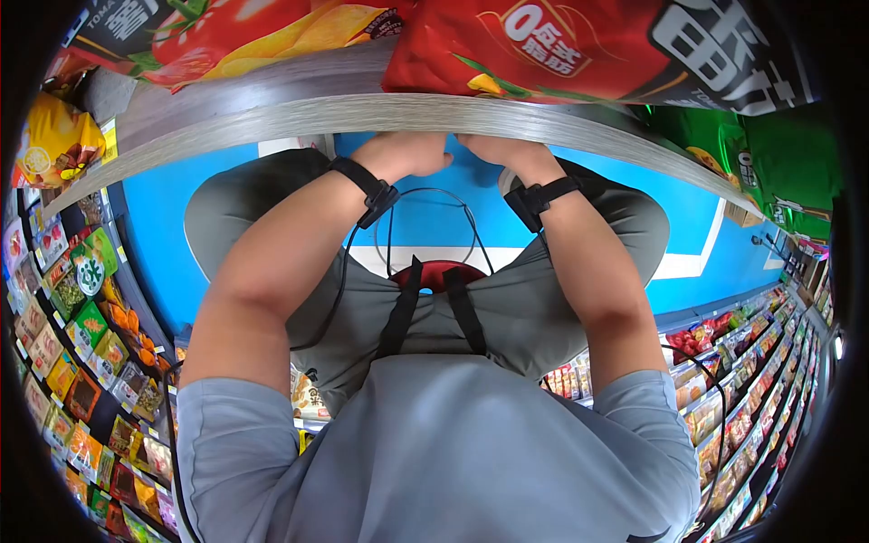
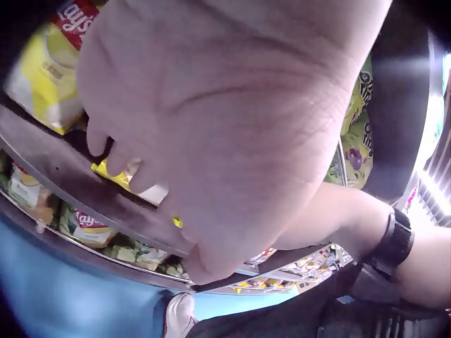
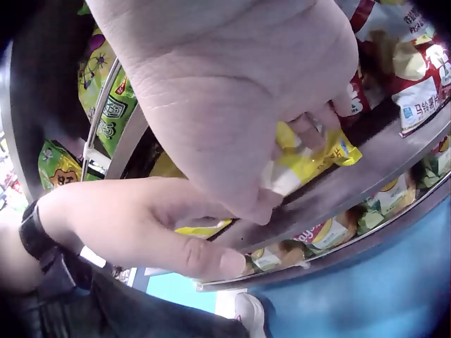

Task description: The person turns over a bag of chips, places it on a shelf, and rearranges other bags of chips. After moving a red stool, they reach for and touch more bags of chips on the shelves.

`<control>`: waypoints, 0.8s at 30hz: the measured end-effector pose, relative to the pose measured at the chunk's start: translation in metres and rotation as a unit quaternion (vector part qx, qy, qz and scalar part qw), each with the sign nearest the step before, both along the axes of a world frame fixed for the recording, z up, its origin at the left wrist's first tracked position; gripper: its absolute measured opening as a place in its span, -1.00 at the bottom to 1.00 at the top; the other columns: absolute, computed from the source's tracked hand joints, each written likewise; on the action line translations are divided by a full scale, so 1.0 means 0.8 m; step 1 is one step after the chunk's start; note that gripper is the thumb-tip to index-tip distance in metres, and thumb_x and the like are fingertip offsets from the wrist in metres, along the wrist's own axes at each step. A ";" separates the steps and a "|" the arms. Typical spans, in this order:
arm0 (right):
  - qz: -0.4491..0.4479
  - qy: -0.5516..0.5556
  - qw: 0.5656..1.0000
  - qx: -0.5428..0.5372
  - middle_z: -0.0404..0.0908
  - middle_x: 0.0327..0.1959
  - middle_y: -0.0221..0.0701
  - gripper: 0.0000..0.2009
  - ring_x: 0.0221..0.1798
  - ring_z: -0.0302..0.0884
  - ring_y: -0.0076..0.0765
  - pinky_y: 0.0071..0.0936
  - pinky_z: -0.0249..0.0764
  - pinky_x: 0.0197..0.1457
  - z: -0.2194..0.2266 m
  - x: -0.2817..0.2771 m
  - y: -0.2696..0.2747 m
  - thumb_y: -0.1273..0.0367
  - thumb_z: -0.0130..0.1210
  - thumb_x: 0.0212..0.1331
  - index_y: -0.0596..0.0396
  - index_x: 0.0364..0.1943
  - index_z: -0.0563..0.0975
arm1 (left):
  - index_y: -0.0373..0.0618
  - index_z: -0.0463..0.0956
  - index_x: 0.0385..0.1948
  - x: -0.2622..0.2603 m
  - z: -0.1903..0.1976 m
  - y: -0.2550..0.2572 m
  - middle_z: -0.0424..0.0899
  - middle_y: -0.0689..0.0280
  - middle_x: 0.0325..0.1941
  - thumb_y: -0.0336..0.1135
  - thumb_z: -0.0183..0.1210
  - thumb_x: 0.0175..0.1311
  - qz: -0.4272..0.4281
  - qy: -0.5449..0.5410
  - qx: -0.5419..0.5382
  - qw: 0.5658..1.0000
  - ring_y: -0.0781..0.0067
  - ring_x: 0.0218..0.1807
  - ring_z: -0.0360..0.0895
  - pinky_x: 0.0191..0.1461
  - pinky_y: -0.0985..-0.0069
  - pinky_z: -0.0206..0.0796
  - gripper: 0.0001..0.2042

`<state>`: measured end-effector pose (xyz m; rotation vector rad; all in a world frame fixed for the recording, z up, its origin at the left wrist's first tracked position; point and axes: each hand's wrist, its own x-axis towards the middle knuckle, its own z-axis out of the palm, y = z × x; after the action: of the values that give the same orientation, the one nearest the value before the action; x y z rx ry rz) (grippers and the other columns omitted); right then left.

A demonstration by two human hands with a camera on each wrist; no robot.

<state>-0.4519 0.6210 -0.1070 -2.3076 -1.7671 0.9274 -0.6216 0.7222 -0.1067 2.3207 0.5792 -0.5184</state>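
Note:
In the head view, my left hand (image 1: 412, 154) and right hand (image 1: 507, 152) reach under the front edge of a shelf, which hides most of their fingers. A yellow-and-white chip bag (image 3: 285, 172) lies low on the shelf beneath. In the right wrist view, my right hand (image 3: 239, 91) holds it, fingers over its far side and thumb on the near side. My left hand (image 2: 211, 127) is close beside, its thumb and fingers around the bag's other part; the palm hides much of that grip. A yellow edge of the bag (image 3: 204, 229) shows between the hands.
Red tomato chip bags (image 1: 543, 50) stand on the shelf (image 1: 362, 113) above the hands. A yellow Lay's bag (image 2: 49, 77) and green snack bags (image 3: 106, 105) flank the hands. Lower down, another shelf holds more bags (image 3: 328, 232). Stocked racks (image 1: 86, 362) line the aisle.

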 end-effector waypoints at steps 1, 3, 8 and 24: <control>0.009 -0.004 1.000 0.004 0.79 -0.02 -0.27 -0.75 0.08 0.69 0.02 -0.02 0.56 0.13 -0.001 0.000 0.001 0.15 0.17 0.37 -0.08 -0.03 0.70 | -0.07 0.60 0.21 -0.004 -0.004 0.001 0.73 0.03 0.18 -0.11 0.33 0.30 0.004 0.010 0.021 1.000 -0.08 0.22 0.66 0.29 0.05 0.48 -0.53; 0.031 -0.021 0.999 0.029 0.78 -0.12 -0.26 -0.70 -0.06 0.72 -0.01 -0.08 0.61 0.03 0.026 -0.008 0.006 0.11 0.19 0.36 -0.07 0.00 0.69 | -0.06 0.60 0.20 -0.014 -0.016 0.005 0.71 0.04 0.22 -0.12 0.32 0.31 0.012 0.030 0.061 0.998 -0.06 0.23 0.65 0.30 0.06 0.48 -0.55; 0.059 -0.021 0.995 -0.083 0.70 0.18 -0.15 -0.53 0.22 0.65 0.07 -0.02 0.53 0.32 0.047 -0.021 0.021 0.06 0.15 0.40 -0.04 0.27 0.59 | 0.10 0.62 0.19 -0.035 -0.055 0.045 0.71 0.14 0.26 -0.03 0.21 0.41 0.109 -0.014 0.077 0.991 0.02 0.30 0.62 0.38 0.12 0.44 -0.62; 0.057 0.014 0.997 -0.054 0.77 0.06 -0.24 -0.64 0.12 0.71 0.01 -0.09 0.59 0.18 0.012 -0.029 0.028 0.10 0.11 0.43 -0.11 0.17 0.64 | 0.15 0.68 0.12 -0.059 -0.029 0.041 0.76 0.14 0.16 0.03 0.07 0.50 0.112 -0.016 0.071 0.991 -0.04 0.25 0.64 0.31 0.11 0.46 -0.64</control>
<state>-0.4753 0.6437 -0.0976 -2.2650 -1.8986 1.0925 -0.6688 0.7547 -0.1300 2.3516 0.8735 -0.3431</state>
